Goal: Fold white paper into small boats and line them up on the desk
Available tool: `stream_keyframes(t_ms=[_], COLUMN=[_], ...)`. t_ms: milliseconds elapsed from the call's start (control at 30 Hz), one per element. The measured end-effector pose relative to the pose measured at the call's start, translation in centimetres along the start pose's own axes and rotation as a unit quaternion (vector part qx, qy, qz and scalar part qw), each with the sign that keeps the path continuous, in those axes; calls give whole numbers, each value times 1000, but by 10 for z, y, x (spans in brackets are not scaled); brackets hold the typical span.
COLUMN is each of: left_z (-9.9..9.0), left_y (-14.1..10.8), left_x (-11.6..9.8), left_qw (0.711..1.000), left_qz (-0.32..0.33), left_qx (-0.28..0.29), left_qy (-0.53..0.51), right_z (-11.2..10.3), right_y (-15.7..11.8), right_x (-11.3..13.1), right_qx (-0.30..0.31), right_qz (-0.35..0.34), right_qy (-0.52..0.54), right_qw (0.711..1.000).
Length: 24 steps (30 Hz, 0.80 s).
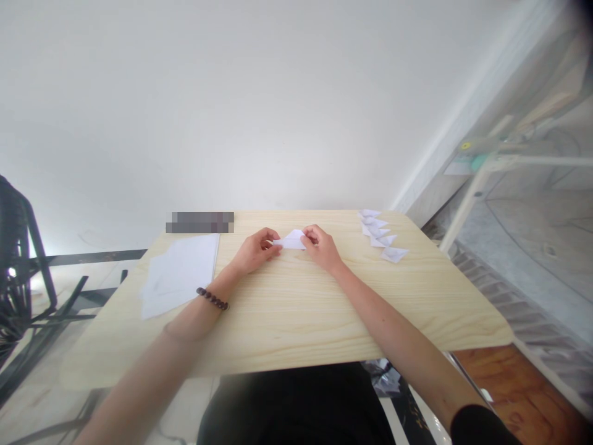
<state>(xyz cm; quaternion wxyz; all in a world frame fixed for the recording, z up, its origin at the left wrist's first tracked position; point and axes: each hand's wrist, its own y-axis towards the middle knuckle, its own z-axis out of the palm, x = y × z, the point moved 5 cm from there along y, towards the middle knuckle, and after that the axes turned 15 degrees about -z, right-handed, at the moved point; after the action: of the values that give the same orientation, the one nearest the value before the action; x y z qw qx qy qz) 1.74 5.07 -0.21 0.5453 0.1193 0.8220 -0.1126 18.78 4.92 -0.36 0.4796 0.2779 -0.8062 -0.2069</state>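
Observation:
A small folded piece of white paper [293, 240] is held between both hands over the middle of the table. My left hand [257, 250] pinches its left end between thumb and fingers; a dark beaded bracelet circles that wrist. At the paper's right end, my right hand [319, 246] grips the edge with thumb and fingertips. The paper has a flat long lower band and a raised, slanted upper part. Several folded white paper boats [377, 232] stand in a slanting row to the right of my right hand.
A stack of white paper sheets [183, 272] lies at the left of the pale wooden table [296, 334]. Behind it sits a dark, pixelated object [200, 222]. A white wall borders the far edge. A black chair [28, 259] stands left; a white metal frame [467, 201] is at right.

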Motion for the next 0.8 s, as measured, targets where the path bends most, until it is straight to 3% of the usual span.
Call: stream_keyframes(t_ms=[367,633,800], left_z=[-1,-7,-8], left_y=[-1,1,1], left_x=[-3,-3,-4], left_qw=[999,996,993], left_qz=[27,39,35], left_qx=[-15,-65,-81], left_qy=[-14,39,76], right_z=[7,4,4], right_y=[-1,0,1], right_x=[22,17,17], right_qx=[107,49,47], right_qz=[-76,-74,-83], right_qy=[24,-38,-38], right_qw=[991,995,995])
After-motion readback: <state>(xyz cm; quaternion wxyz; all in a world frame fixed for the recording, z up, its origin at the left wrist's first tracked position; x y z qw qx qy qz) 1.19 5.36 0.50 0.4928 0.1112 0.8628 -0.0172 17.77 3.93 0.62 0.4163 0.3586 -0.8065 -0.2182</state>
